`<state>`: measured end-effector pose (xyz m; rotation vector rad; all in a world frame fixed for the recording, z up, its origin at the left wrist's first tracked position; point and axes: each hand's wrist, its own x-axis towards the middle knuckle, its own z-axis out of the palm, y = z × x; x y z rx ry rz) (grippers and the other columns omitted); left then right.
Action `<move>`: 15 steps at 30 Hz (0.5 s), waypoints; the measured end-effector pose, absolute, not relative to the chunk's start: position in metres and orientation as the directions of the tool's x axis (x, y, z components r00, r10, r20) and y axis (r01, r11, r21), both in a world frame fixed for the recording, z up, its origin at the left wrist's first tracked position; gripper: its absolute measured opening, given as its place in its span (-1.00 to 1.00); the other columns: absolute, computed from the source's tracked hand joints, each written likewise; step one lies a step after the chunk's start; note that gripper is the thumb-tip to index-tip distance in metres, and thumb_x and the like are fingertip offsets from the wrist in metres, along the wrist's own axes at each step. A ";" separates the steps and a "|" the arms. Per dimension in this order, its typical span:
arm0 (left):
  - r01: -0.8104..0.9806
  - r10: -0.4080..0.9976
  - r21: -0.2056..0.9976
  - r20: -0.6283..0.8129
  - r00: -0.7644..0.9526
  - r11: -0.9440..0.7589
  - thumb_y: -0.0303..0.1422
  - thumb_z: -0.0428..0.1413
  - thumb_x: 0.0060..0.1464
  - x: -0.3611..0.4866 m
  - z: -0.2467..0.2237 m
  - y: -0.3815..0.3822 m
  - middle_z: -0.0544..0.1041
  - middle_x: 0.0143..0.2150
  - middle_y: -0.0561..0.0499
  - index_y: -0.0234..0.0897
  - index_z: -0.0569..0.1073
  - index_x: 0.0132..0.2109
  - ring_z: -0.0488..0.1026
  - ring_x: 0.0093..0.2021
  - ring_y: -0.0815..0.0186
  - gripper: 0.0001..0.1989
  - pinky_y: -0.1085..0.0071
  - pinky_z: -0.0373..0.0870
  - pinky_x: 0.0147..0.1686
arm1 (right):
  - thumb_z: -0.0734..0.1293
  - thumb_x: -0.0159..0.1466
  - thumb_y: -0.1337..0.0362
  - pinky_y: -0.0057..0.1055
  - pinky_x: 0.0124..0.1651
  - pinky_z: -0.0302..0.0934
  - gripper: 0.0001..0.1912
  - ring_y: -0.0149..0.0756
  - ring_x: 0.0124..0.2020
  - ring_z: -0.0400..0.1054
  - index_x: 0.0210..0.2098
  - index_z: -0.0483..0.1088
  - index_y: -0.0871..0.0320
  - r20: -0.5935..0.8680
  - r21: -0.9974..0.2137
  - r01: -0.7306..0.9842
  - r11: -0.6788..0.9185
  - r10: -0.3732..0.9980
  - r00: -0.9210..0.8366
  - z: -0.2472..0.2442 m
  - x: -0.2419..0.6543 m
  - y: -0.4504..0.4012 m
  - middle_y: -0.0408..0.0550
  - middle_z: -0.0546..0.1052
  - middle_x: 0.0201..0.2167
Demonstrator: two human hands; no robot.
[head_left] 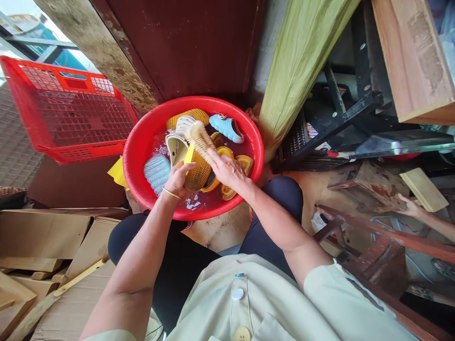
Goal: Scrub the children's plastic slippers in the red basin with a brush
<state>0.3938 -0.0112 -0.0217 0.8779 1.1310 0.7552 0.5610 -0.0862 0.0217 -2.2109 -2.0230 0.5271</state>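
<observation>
A red basin (131, 177) holds water and several shoes. My left hand (178, 181) grips a yellow shoe (197, 174) near the basin's front, its patterned side facing up. In my right hand (226, 166) is a brush (199, 138) with pale bristles, held over the yellow shoe. Behind the brush lies a cream clog (177, 147); a light blue clog (226, 127) rests at the back right, and a light blue ribbed shoe (157, 172) at the left. Another yellow shoe (196, 113) is at the back, and a yellow sandal (245, 166) lies at the right.
A red plastic crate (85, 116) stands left of the basin. Cardboard (46, 237) lies at the lower left. A green cloth (291, 61) hangs behind right. At the far right, another person's hand (408, 206) is near a wooden block (424, 189) and a wooden stool (384, 232).
</observation>
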 end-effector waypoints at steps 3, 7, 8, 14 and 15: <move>-0.049 0.871 0.893 -0.423 0.248 0.448 -0.22 0.32 -0.27 0.394 -0.019 -0.012 0.58 -0.32 -0.02 -0.26 0.47 -0.18 0.59 -0.20 0.06 -0.56 0.26 0.54 -0.30 | -0.05 0.56 0.15 -0.23 0.12 0.35 -0.37 -0.06 0.09 0.49 0.58 -0.14 0.06 -0.183 -0.335 0.931 -0.143 0.979 0.084 0.019 0.566 -0.079 0.15 0.54 0.19; -0.052 0.872 0.891 -0.427 0.238 0.451 -0.22 0.33 -0.29 0.392 -0.019 -0.011 0.58 -0.32 -0.01 -0.25 0.46 -0.21 0.58 -0.25 0.08 -0.57 0.26 0.53 -0.33 | -0.05 0.56 0.16 -0.23 0.11 0.38 -0.37 -0.08 0.08 0.51 0.57 -0.10 0.11 -0.156 -0.370 0.921 -0.121 0.985 0.067 0.012 0.562 -0.080 0.15 0.55 0.17; -0.052 0.869 0.887 -0.435 0.236 0.458 -0.22 0.33 -0.30 0.392 -0.020 -0.011 0.58 -0.32 -0.01 -0.25 0.46 -0.22 0.57 -0.27 0.10 -0.57 0.27 0.52 -0.34 | -0.04 0.56 0.16 -0.24 0.11 0.38 -0.38 -0.08 0.08 0.51 0.56 -0.08 0.09 -0.150 -0.375 0.920 -0.113 0.987 0.060 0.010 0.562 -0.080 0.13 0.56 0.16; -0.040 0.887 0.901 -0.418 0.195 0.433 -0.20 0.34 -0.26 0.393 -0.027 -0.006 0.57 -0.33 0.00 -0.25 0.46 -0.23 0.54 -0.32 0.17 -0.58 0.30 0.50 -0.36 | -0.03 0.56 0.15 -0.23 0.10 0.38 -0.39 -0.09 0.05 0.52 0.55 -0.04 0.06 -0.103 -0.369 0.927 -0.071 0.994 0.036 0.008 0.560 -0.087 0.09 0.60 0.10; -0.036 0.891 0.904 -0.412 0.190 0.425 -0.18 0.33 -0.25 0.394 -0.028 -0.005 0.57 -0.33 -0.01 -0.24 0.46 -0.23 0.55 -0.32 0.16 -0.60 0.29 0.51 -0.35 | -0.03 0.56 0.14 -0.22 0.09 0.39 -0.39 -0.07 0.05 0.52 0.56 -0.04 0.02 -0.099 -0.358 0.933 -0.045 0.995 0.011 0.009 0.557 -0.089 0.09 0.59 0.11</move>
